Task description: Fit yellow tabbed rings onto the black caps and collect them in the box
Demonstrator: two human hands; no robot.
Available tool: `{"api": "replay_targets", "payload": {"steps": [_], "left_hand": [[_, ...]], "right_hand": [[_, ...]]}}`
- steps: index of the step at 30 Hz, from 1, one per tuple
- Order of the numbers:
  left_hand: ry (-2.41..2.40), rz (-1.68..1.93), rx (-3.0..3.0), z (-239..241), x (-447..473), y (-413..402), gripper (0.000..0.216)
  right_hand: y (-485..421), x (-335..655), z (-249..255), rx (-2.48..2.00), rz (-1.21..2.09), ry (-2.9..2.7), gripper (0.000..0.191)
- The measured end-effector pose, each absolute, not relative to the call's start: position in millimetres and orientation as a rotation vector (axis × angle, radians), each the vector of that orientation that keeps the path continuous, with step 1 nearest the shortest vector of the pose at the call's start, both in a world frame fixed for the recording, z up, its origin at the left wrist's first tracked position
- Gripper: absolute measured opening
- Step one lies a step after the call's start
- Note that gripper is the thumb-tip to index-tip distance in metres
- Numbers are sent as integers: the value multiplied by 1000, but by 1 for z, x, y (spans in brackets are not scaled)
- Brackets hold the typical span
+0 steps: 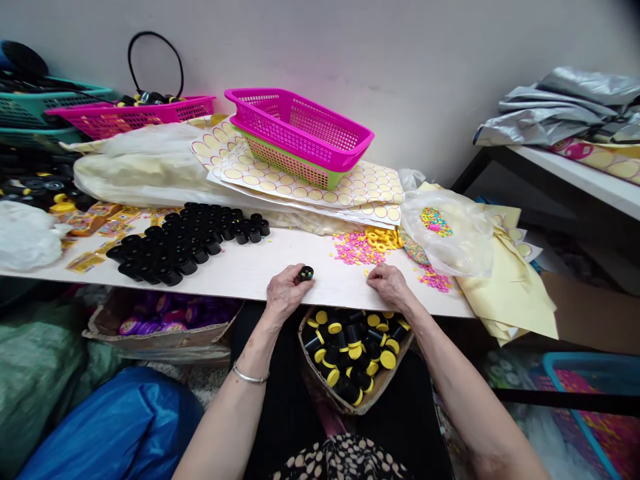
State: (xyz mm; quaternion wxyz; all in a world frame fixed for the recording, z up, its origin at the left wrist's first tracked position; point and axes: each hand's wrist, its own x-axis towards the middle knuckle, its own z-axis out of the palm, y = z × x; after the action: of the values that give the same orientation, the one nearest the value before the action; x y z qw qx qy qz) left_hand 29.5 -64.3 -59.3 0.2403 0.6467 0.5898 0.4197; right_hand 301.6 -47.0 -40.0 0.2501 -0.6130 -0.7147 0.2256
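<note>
My left hand (286,292) is closed around a small black cup (306,273), held upright at the table's front edge with a few coloured bits inside. My right hand (389,285) rests on the table with fingers pinched together; what they hold, if anything, is too small to make out. A tiny yellow piece lies by those fingertips. Just beyond sit a pile of small pink pieces (356,249) and several yellow rings (384,237). Rows of black cups (170,243) stand to the left. On my lap, a cardboard box (373,400) holds black containers with yellow lids (356,350).
Stacked pink (300,127) and green baskets sit on printed circle sheets (260,179) at the back. A clear plastic bag (470,233) of coloured beads lies right, over yellow paper (515,287). Under the table's left side is a box of purple items (165,312).
</note>
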Motion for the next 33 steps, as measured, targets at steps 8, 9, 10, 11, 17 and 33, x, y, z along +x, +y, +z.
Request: {"api": "replay_targets", "payload": {"steps": [8, 9, 10, 11, 17, 33], "left_hand": [[1621, 1171, 1727, -60, 31, -65, 36], [1614, 1172, 1741, -59, 31, -65, 34], [1614, 1171, 1750, -57, 31, -66, 34], [1615, 1167, 1758, -56, 32, -66, 33], [1613, 1119, 1815, -53, 32, -70, 26], [1615, 1091, 1864, -48, 31, -74, 23]], "right_hand": [[-54, 305, -52, -1498, 554, -1832, 13], [-56, 304, -53, -1517, 513, -1858, 12], [-58, 303, -53, -1543, 452, -1891, 12], [-60, 300, -52, -1569, 377, -1924, 12], [-64, 248, -28, -1375, 282, -1919, 13], [-52, 218, -39, -1449, 45, -2205, 22]]}}
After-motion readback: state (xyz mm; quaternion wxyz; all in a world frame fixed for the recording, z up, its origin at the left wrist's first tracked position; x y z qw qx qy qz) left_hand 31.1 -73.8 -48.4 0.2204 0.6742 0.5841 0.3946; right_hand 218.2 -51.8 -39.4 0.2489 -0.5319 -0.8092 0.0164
